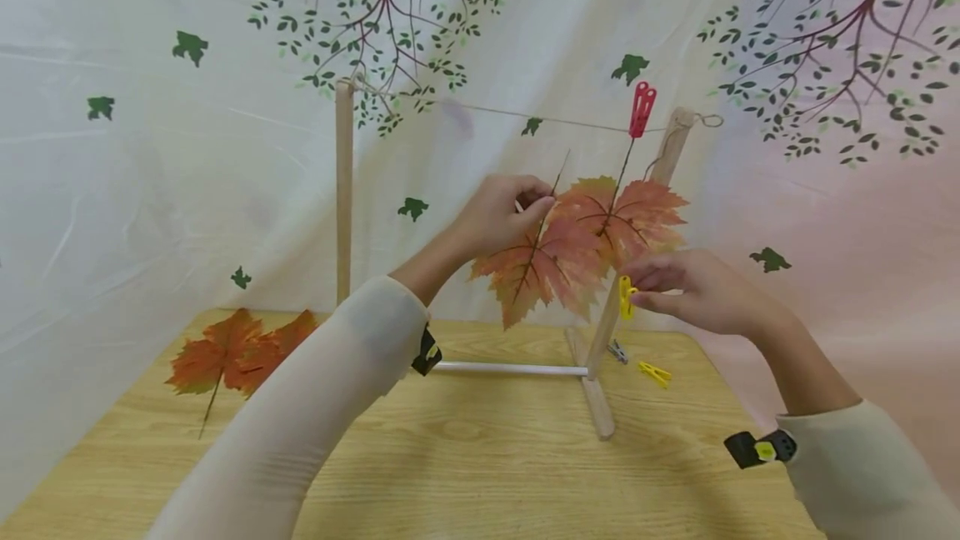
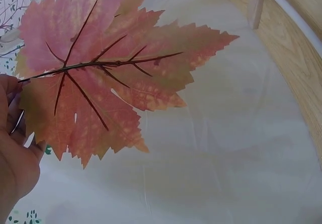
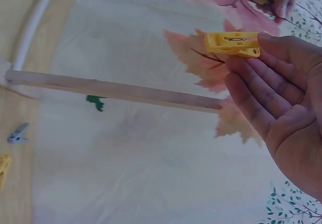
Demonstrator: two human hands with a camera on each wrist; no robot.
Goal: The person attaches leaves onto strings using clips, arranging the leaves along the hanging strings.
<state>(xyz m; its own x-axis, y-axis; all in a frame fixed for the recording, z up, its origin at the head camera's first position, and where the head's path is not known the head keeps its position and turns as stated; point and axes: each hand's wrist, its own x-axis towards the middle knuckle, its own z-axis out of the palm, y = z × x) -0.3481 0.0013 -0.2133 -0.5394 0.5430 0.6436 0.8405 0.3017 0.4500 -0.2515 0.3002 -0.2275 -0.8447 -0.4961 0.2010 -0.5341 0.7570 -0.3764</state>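
My left hand [image 1: 504, 215] pinches the dark stem of an orange-red artificial maple leaf [image 1: 542, 261], whose blade hangs below the fingers. In the left wrist view the leaf [image 2: 105, 68] spreads out from the fingertips. Between thumb and fingers my right hand [image 1: 693, 290] holds a yellow clothespin [image 1: 627, 297], lower and to the right of that leaf. The clothespin [image 3: 232, 44] shows side-on in the right wrist view. Behind the held leaf, a second maple leaf [image 1: 637, 211] hangs by its stem from a red clothespin [image 1: 642, 109] on the string [image 1: 525, 114].
A wooden post [image 1: 344, 190] on the left and another post [image 1: 672, 144] on the right carry the string. A white bar [image 1: 510, 369] joins them low down. On the table [image 1: 450, 457] lie orange leaves [image 1: 221, 348], a grey clothespin [image 1: 617, 352] and another yellow clothespin [image 1: 655, 374].
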